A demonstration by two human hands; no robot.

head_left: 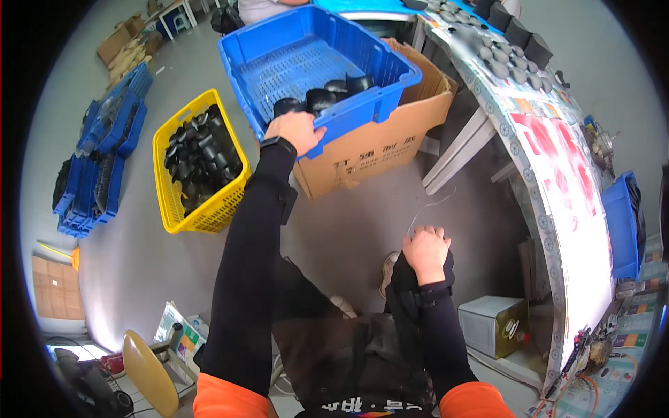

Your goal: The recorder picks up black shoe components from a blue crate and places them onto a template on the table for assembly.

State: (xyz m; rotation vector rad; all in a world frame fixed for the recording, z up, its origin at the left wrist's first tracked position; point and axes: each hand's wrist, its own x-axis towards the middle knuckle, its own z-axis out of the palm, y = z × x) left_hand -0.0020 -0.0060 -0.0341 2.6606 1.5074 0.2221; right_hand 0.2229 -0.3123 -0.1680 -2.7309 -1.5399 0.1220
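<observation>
My left hand (295, 132) is closed over the near rim of a blue plastic crate (348, 127), at its front left corner. The crate rests on top of an open cardboard box (376, 157). Several black curved pieces (320, 99) lie inside along its near side, just beyond my fingers. My right hand (426, 251) rests on my right knee with its fingers bent over it; I see nothing held in it. A yellow basket (165, 202) full of similar black curved pieces (202, 157) stands on the floor left of my left forearm.
Stacked blue crates (90, 188) stand at the far left. On the right runs a long worktable (550, 230) with grey rounded pieces (512, 63) at its far end. A metal tin (488, 327) sits under it. A yellow stool seat (150, 373) is at lower left. Another person (268, 10) is at the top.
</observation>
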